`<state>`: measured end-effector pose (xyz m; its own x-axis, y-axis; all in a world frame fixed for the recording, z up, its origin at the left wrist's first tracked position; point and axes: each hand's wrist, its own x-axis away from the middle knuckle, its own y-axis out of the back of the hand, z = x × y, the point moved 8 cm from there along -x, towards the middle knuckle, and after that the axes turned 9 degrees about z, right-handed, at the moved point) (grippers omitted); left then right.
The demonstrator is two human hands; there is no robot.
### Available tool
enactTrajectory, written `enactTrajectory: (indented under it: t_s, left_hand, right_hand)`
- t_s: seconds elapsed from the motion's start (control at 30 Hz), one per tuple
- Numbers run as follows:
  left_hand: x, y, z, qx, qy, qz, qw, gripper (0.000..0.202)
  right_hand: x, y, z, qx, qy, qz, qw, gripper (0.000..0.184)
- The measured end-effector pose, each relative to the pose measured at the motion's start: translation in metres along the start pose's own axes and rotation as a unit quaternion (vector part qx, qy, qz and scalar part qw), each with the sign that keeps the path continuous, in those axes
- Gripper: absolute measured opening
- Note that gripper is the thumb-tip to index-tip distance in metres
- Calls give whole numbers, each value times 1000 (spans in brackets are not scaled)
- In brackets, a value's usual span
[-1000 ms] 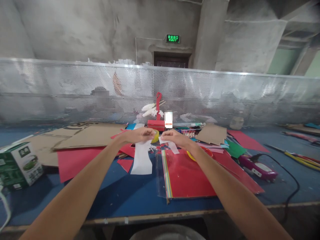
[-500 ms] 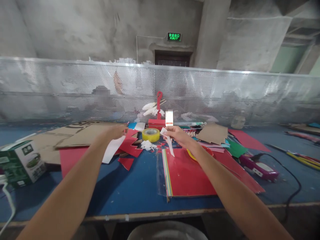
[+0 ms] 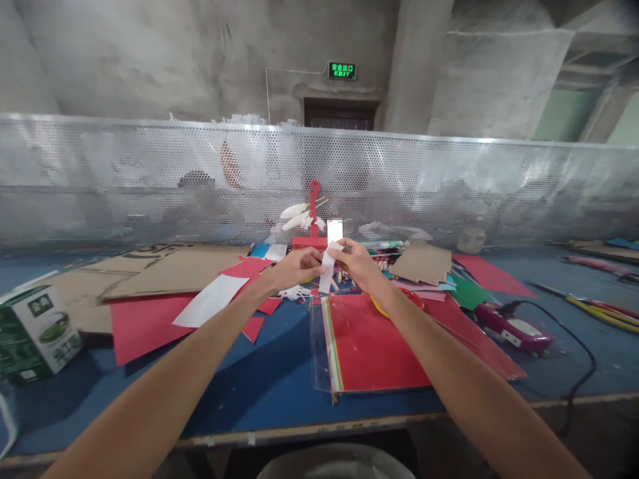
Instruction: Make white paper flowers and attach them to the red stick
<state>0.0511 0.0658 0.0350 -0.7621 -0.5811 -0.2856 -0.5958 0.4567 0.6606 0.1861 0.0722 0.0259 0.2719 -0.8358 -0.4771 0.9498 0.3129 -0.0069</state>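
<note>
A narrow white paper strip [image 3: 327,271] hangs between my two hands above the middle of the table. My right hand [image 3: 358,265] pinches its upper end. From the other side, the curled fingers of my left hand [image 3: 299,267] close on the strip's left edge. A larger piece of white paper [image 3: 212,301] lies at the left, on red paper [image 3: 144,326] and beside cardboard [image 3: 180,273]. Behind the hands, a lit phone [image 3: 335,230] stands against a red paper piece with an upright handle shape [image 3: 314,206].
A plastic-sleeved red paper pack [image 3: 379,346] lies in front of my right hand, with yellow-handled scissors [image 3: 382,307] partly under that forearm. A purple device [image 3: 514,329] with a black cable sits at the right, a green box [image 3: 40,332] at the left. Perforated metal panels [image 3: 399,186] border the back.
My left hand has let go of the larger white paper, which now lies on the left, and moved right to the strip. My right hand has lifted the strip slightly.
</note>
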Motion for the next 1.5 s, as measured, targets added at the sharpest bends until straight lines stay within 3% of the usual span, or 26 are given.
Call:
enactTrajectory:
  t_s: [0.1,0.27,0.37,0.57,0.8,1.0,1.17,1.33,1.5]
  left_hand:
    - [-2,-5,5,29,1,-41,999,28]
    - [-4,-1,12,104,14,-79,991,25]
    - [-3,0,10,118,18,-102,988,26]
    - [-2,-4,5,120,13,-114,986,29]
    - [-2,-2,20,171,50,-151,972,23]
    - [-1,3,24,107,51,-183,976,24]
    - [-6,1,17,45,33,-144,988,19]
    - [-7,-8,9,96,24,-95,991,15]
    - [-1,-7,6,128,51,-106,985,12]
  right_hand:
    - [1,2,0,-5,3,-13,1000,34]
    - [2,-7,-3,-27,-45,36,998,37]
    - [4,-7,-2,-22,-50,33,998,35]
    - [6,-3,-4,-8,-62,0,998,32]
    - [6,-5,-2,-40,-52,23,998,28]
    - [8,-9,4,13,-50,27,998,28]
    - [7,-9,3,35,-48,34,998,32]
    - [6,-7,-7,41,-74,59,995,34]
    - [5,-4,-5,55,-47,53,996,34]
